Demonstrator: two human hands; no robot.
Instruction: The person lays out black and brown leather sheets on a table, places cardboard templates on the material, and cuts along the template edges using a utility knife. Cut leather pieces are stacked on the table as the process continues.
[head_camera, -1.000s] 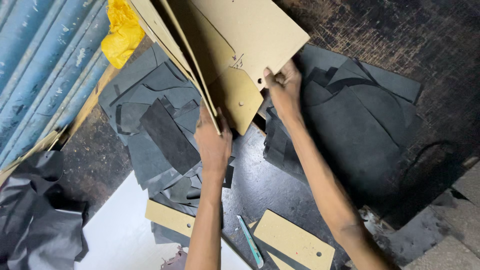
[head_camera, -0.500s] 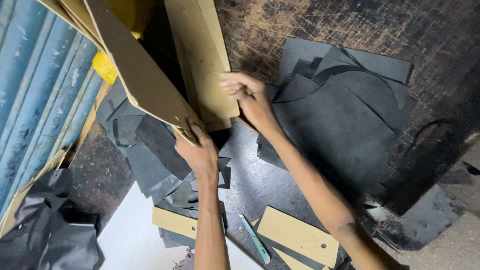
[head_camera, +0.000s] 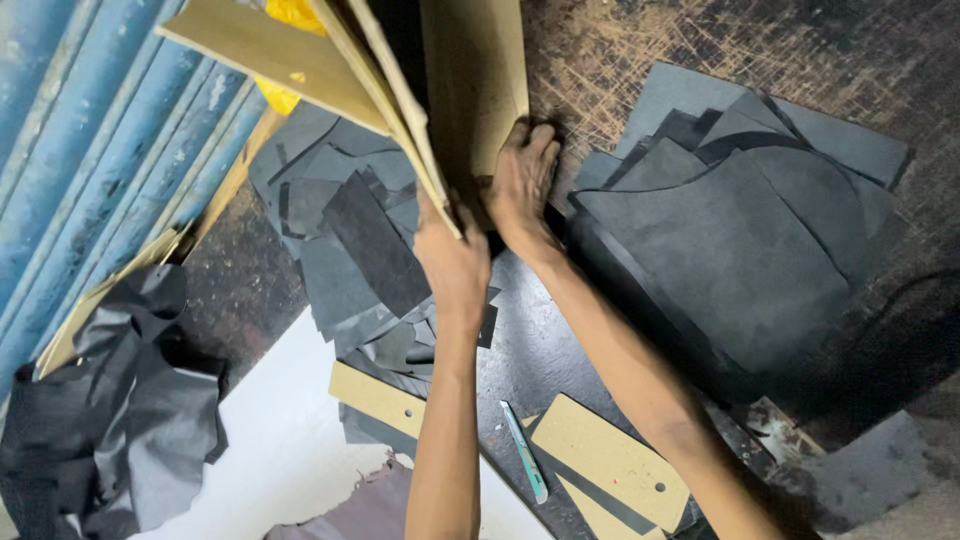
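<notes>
Dark scratched table (head_camera: 640, 60) carries grey leather pieces (head_camera: 730, 230); left hand (head_camera: 455, 262) and right hand (head_camera: 520, 185) grip upright cardboard patterns (head_camera: 470, 80), so support their lower edges evenly.

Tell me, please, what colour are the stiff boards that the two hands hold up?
The boards are tan, like plain cardboard; the head view shows this clearly.

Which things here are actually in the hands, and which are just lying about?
In hand:
- stack of tan card patterns, held on edge
- left hand under the stack
- right hand on its lower edge

Lying about:
- grey cut pieces
- grey scraps
- knife
- flat tan patterns
- yellow bag
- dark hide
</notes>
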